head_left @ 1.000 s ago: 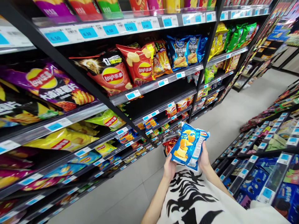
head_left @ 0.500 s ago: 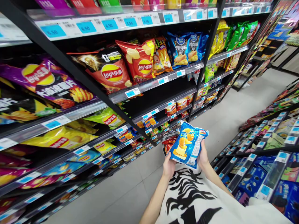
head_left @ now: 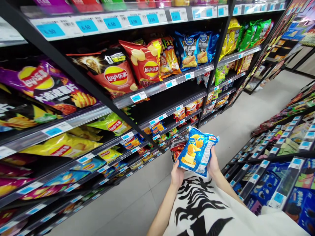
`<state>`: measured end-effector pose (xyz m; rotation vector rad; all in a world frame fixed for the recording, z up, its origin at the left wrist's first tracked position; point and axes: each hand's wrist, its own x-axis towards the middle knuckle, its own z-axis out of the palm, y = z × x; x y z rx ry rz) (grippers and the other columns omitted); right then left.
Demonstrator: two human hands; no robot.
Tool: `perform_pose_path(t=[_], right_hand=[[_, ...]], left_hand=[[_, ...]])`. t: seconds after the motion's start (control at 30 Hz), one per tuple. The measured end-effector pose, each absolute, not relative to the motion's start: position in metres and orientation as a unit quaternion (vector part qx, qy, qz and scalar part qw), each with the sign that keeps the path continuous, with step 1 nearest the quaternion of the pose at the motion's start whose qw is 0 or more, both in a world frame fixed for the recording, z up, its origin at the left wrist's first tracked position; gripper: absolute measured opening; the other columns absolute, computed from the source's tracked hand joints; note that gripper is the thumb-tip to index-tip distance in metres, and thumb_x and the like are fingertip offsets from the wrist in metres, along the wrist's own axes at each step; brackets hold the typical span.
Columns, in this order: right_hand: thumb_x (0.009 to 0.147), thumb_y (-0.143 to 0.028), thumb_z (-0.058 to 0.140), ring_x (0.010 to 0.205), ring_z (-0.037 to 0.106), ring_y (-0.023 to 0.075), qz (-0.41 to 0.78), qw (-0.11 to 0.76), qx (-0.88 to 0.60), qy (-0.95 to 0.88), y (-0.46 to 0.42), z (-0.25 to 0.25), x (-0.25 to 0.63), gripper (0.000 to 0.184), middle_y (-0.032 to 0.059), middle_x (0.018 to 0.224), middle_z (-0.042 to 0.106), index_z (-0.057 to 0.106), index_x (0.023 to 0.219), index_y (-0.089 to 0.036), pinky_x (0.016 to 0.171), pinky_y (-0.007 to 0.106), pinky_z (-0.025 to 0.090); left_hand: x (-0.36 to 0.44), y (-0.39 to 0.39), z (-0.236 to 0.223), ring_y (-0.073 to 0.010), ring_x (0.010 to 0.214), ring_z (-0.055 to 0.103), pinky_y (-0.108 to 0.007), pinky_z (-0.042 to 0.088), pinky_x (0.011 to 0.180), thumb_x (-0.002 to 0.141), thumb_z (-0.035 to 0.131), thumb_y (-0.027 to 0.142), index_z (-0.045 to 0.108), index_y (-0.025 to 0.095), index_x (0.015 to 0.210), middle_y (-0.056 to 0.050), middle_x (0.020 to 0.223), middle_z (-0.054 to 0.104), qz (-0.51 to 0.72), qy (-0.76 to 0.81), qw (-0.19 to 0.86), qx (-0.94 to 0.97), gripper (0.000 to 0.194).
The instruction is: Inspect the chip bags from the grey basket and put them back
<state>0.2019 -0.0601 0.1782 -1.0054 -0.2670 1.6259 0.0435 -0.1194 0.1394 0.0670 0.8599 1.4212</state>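
The blue snack bag (head_left: 197,152) is a soft, puffed pillow of glossy film, roughly rectangular, with crimped ends and small creases that catch the light; round golden snacks and a pale yellow block are printed on one side of the face, and a white panel of fine print, too small to read, runs down the other; it is held in front of the body, tilted, its printed face turned up to the camera. Just beyond its left edge, partly hidden by it, sits a dark basket (head_left: 177,143) with shiny red packets (head_left: 177,152) inside. Along the left run black shelves (head_left: 167,84) with clear, hard front strips and flat paper price labels (head_left: 138,97); on them lie crinkled, air-filled bags, among them a red chip bag (head_left: 145,62), a purple chip bag (head_left: 44,82) and a smooth yellow chip bag (head_left: 64,146); the floor (head_left: 137,200) is of smooth grey tiles with thin, straight joints.

Both hands are clamped on the blue snack bag and stand apart, one at each side; the left hand (head_left: 177,175) grips the lower left corner, thumb over the film; the right hand (head_left: 213,162) holds the right edge, a little higher; both bare forearms reach up and forward, either side of a loose white shirt (head_left: 197,203) with black wavy stripes.
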Motion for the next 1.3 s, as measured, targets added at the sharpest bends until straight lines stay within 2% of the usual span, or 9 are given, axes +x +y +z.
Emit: perform_pose_path(t=[0.1,0.23,0.47,0.63,0.83,1.03,1.17,1.3], right_hand=[[0.084,-0.077,0.074,0.133,0.07,0.0369,0.69,0.567,-0.432,-0.124,-0.06,0.174,0.202,0.064,0.0044,0.129,0.081,0.078,0.124,-0.027,0.115,0.057,0.057],[0.084,-0.076,0.074,0.132,0.071,0.0365,0.69,0.566,-0.433,-0.126,-0.06,0.169,0.203,0.065,0.004,0.13,0.081,0.076,0.127,-0.027,0.115,0.057,0.057],[0.085,-0.078,0.071,0.13,0.072,0.0367,0.699,0.556,-0.435,-0.116,-0.058,0.168,0.204,0.065,0.0046,0.128,0.082,0.077,0.125,-0.028,0.114,0.058,0.057],[0.086,-0.08,0.068,0.132,0.071,0.0378,0.703,0.559,-0.427,-0.103,-0.058,0.17,0.206,0.063,0.0065,0.124,0.083,0.078,0.12,-0.028,0.113,0.06,0.058],[0.092,-0.075,0.065,0.131,0.072,0.0348,0.689,0.575,-0.433,-0.078,-0.059,0.164,0.209,0.061,0.0062,0.122,0.084,0.075,0.128,-0.027,0.114,0.058,0.057],[0.094,-0.072,0.064,0.134,0.07,0.0338,0.693,0.576,-0.427,-0.07,-0.06,0.162,0.206,0.057,0.0062,0.128,0.082,0.076,0.126,-0.026,0.115,0.055,0.057],[0.092,-0.07,0.068,0.138,0.067,0.0339,0.706,0.566,-0.418,-0.078,-0.06,0.163,0.203,0.054,0.006,0.127,0.082,0.076,0.123,-0.027,0.117,0.054,0.055],[0.087,-0.073,0.072,0.141,0.064,0.0337,0.726,0.554,-0.393,-0.111,-0.06,0.164,0.206,0.057,0.0033,0.129,0.081,0.075,0.125,-0.03,0.118,0.055,0.053]], left_hand=[[0.043,-0.12,0.138,-0.0367,0.13,0.069,-0.044,0.056,0.104,0.081,0.081,0.049,0.079,0.02,0.122,-0.012,0.131,0.079,0.635,0.387,0.668,0.024,0.05],[0.041,-0.121,0.135,-0.0363,0.132,0.069,-0.045,0.056,0.105,0.083,0.079,0.048,0.078,0.021,0.124,-0.011,0.131,0.079,0.632,0.39,0.669,0.026,0.049],[0.041,-0.124,0.132,-0.0387,0.14,0.062,-0.047,0.053,0.11,0.079,0.083,0.057,0.076,0.025,0.13,-0.01,0.141,0.074,0.637,0.401,0.655,0.072,0.061],[0.041,-0.126,0.134,-0.0428,0.142,0.058,-0.052,0.052,0.112,0.074,0.085,0.064,0.073,0.023,0.136,-0.014,0.144,0.072,0.624,0.398,0.661,0.128,0.075],[0.045,-0.127,0.129,-0.0386,0.146,0.056,-0.054,0.045,0.121,0.075,0.091,0.051,0.062,0.029,0.148,-0.012,0.154,0.064,0.614,0.392,0.659,0.189,0.082],[0.053,-0.129,0.109,-0.0361,0.142,0.059,-0.056,0.037,0.127,0.07,0.097,0.047,0.061,0.028,0.145,-0.011,0.142,0.072,0.599,0.434,0.649,0.177,0.085],[0.054,-0.13,0.101,-0.038,0.14,0.062,-0.059,0.037,0.127,0.063,0.1,0.048,0.06,0.028,0.146,-0.011,0.139,0.074,0.59,0.44,0.657,0.163,0.095],[0.053,-0.13,0.103,-0.0368,0.139,0.063,-0.058,0.042,0.124,0.067,0.099,0.044,0.06,0.031,0.146,-0.009,0.138,0.075,0.607,0.434,0.655,0.12,0.089]])
